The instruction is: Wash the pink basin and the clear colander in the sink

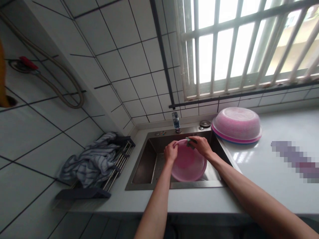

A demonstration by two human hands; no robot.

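Both hands work over the sink (143, 169): the left hand (170, 151) grips the far rim of a pink colander (186, 166) tilted inside the basin, and the right hand (201, 145) is closed on a green scrubber (190, 142) pressed against that rim. A faucet (175, 121) stands at the sink's back edge. An upturned pink basin (236, 125) rests near the counter's (261, 172) back edge, and a striped cloth (92, 161) lies at its left end.

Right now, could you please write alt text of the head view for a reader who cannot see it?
Over a steel sink, the left hand grips the rim of a pink basket while the right hand presses a small dark pad to it. Another pink basin lies overturned on the counter; a striped cloth drapes a rack at left.
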